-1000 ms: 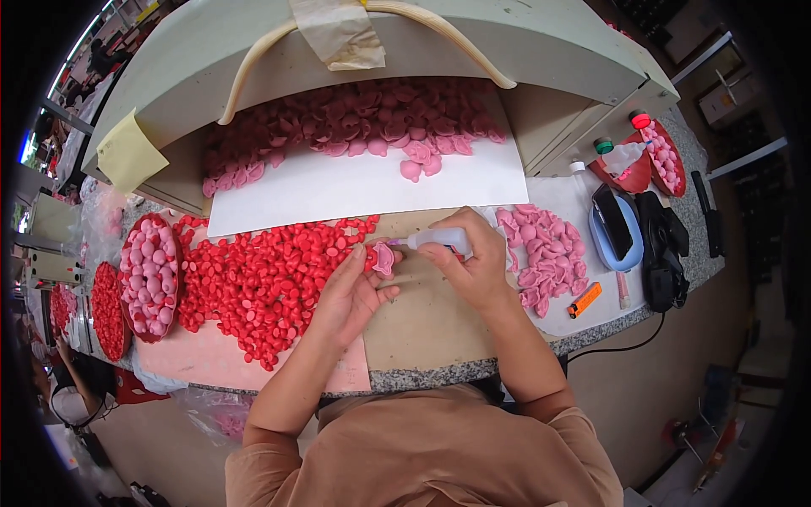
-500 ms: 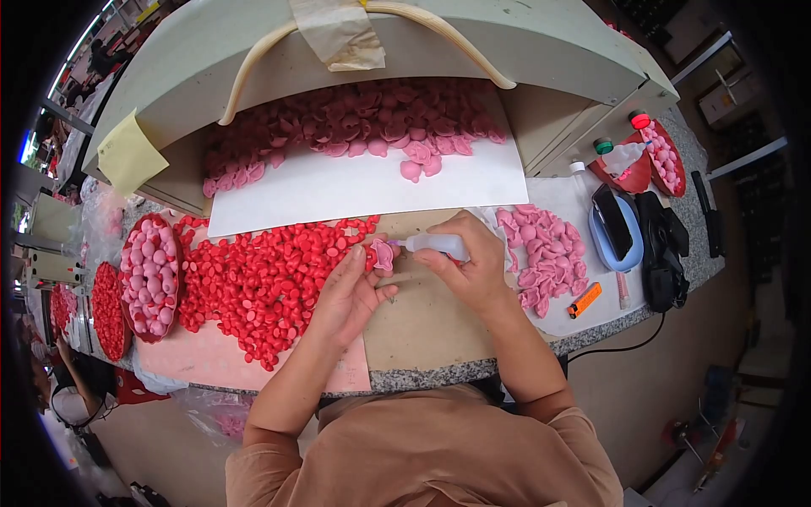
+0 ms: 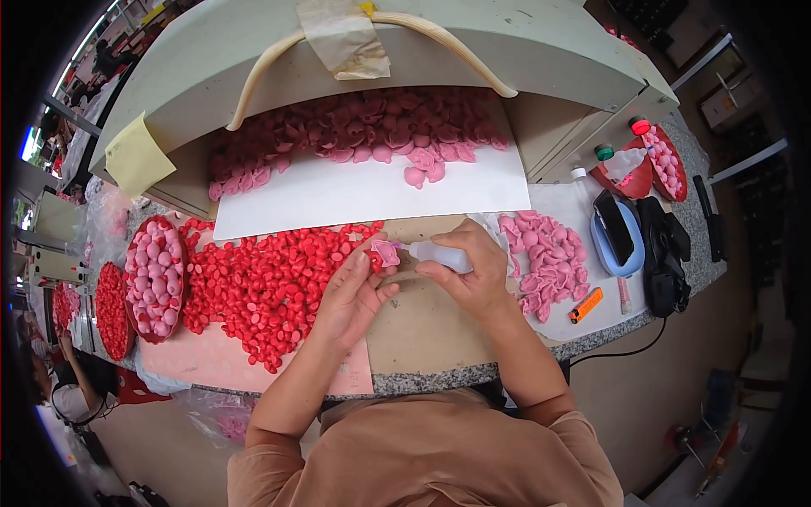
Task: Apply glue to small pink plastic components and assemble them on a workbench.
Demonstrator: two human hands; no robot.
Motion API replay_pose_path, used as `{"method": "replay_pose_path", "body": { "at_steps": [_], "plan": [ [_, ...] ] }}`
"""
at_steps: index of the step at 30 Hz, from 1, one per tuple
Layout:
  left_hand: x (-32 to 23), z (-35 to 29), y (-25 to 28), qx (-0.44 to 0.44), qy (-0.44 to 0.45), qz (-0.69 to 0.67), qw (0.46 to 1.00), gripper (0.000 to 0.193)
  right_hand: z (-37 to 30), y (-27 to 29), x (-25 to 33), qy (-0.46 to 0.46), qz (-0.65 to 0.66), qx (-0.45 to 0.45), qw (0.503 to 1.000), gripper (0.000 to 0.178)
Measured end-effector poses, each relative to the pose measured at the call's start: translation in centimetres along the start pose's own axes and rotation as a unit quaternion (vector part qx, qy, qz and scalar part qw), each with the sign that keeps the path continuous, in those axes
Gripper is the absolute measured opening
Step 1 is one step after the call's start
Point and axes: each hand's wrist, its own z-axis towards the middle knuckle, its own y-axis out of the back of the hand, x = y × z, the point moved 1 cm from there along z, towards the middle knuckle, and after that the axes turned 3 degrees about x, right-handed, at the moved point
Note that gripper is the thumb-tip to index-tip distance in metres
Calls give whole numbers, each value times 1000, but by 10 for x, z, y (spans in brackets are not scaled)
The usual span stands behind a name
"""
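Note:
My left hand (image 3: pixel 348 291) is closed on a small pink shell-shaped piece (image 3: pixel 386 253), pinched at the fingertips, with a bit of red beside it. In my right hand (image 3: pixel 477 272) is a whitish squeeze bottle (image 3: pixel 441 256), held on its side. Its thin nozzle points left at the pink piece; whether the tip touches it I cannot tell. Left of my left hand spreads a heap of glossy red pieces (image 3: pixel 270 287). A pile of loose pink shell pieces (image 3: pixel 545 262) lies to the right of my right hand.
A grey box-like hood (image 3: pixel 473 51) stands at the back over white paper (image 3: pixel 372 198) bearing many pink pieces. A red basket of pink balls (image 3: pixel 155 279) sits at left. Rightward are an orange cutter (image 3: pixel 586 305), a blue tray with a phone (image 3: pixel 615 230) and a black bag (image 3: pixel 661 253).
The pink piece has turned slightly in my left fingers. The bottle's nozzle has drawn back a little to the right, and the whole view has shifted slightly.

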Motion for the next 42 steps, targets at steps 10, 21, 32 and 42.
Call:
{"method": "replay_pose_path", "body": {
  "at_steps": [10,21,32,42],
  "plan": [
    [-2,-1,-2,7,-17,-3,1000,46,0,0,-1,28,-1,-10,1000,37],
    [-4,0,-8,27,-40,-9,999,50,0,0,-1,45,-13,-17,999,40],
    [-4,1,-11,1,-52,-19,998,53,0,1,0,33,-27,-16,999,40],
    [-3,2,-6,4,-55,-24,998,55,-2,0,-4,26,-18,-26,999,39]
  ]
}}
